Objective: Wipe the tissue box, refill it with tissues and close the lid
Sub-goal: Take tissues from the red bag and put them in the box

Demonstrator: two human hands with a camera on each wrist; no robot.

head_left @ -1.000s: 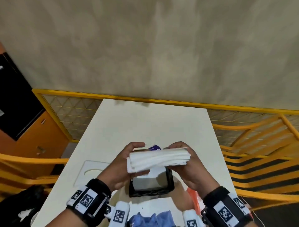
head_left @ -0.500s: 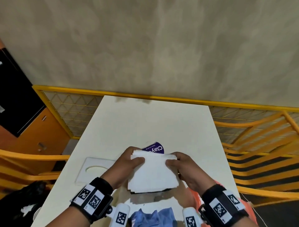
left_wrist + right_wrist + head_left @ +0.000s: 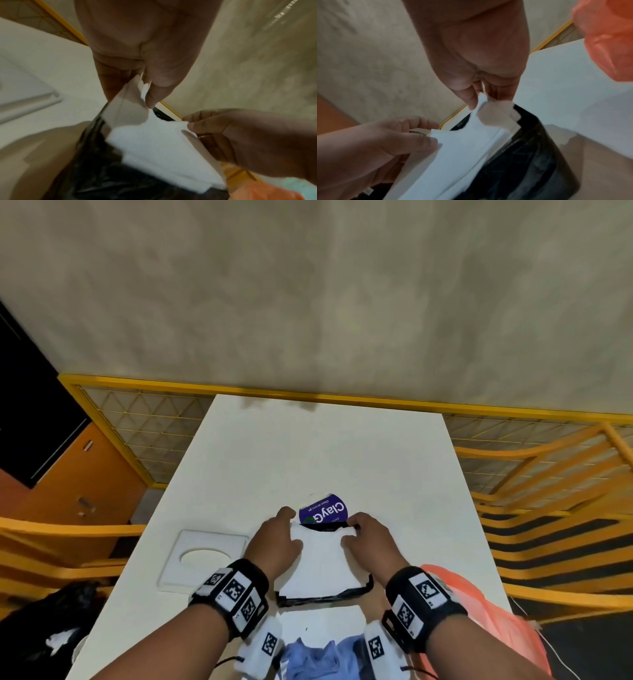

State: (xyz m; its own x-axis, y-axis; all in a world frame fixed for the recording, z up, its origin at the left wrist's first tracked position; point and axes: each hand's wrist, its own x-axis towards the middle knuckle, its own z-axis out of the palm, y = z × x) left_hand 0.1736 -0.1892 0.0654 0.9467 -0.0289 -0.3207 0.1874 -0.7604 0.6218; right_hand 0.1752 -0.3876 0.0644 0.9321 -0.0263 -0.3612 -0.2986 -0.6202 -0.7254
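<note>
Lowering the tissues [image 3: 320, 563] into the black box [image 3: 368, 585] near the front of the desk [image 3: 329, 453] — head view has the left hand [image 3: 274, 546] and right hand [image 3: 368, 546] on the stack's far corners, the stack sitting over the box mouth with only the near rim and right corner showing. The lid [image 3: 205, 556], white with an oval slot, lies flat just left of the box. A purple packet [image 3: 325, 512] sits just behind it, blue cloth [image 3: 318, 659] at the near edge, orange bag [image 3: 479, 611] to the right.

Left wrist view: left thumb and fingers pinch the tissue corner [image 3: 137, 86]; the stack is tilted, its low end inside the box [image 3: 96, 175].

Right wrist view: right hand [image 3: 481, 75] pinches the other corner, layers fanning slightly against the box wall [image 3: 539, 155].

Judgement: refill underway, lid not yet on. To do it well — keep both pinches level, square the stack to the opening, press the edges down so no sheet catches on the rim.
</note>
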